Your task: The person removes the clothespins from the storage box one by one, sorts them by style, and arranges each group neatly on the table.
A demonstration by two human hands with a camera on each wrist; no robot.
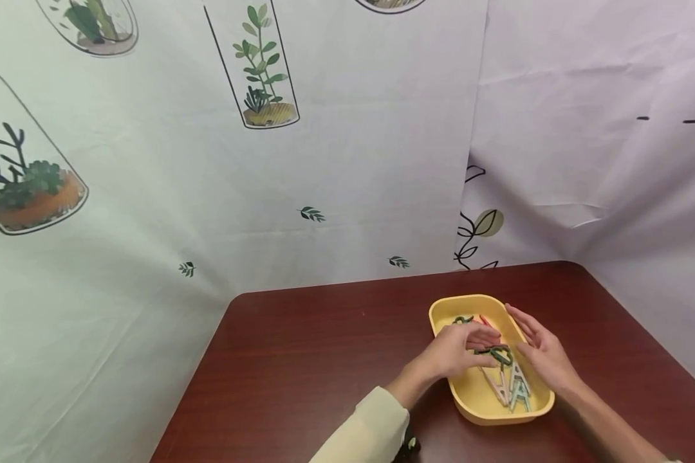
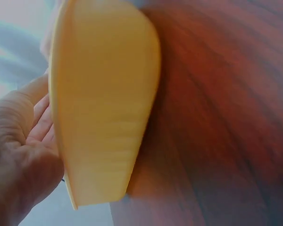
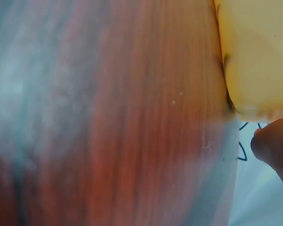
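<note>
A yellow plastic tray (image 1: 481, 411) stands on the table and holds several clothespins. Among them are a pale pink clothespin (image 1: 500, 390), a light green clothespin (image 1: 520, 392) and a dark green clothespin (image 1: 502, 355). My left hand (image 1: 454, 350) reaches over the tray's left side, thumb and fingers apart near the dark green clothespin. In the left wrist view the tray's outer wall (image 2: 104, 94) hides the fingertips of that hand (image 2: 23, 155). Along the tray's right rim lies my right hand (image 1: 547, 360), its fingers fairly straight. Only a dark fingertip of it shows in the right wrist view.
The dark red-brown wooden table (image 1: 301, 373) reaches left of the tray. Behind it hangs a white cloth (image 1: 353, 161) printed with plants. A small dark object (image 1: 411, 444) is partly hidden by the left sleeve (image 1: 370, 427).
</note>
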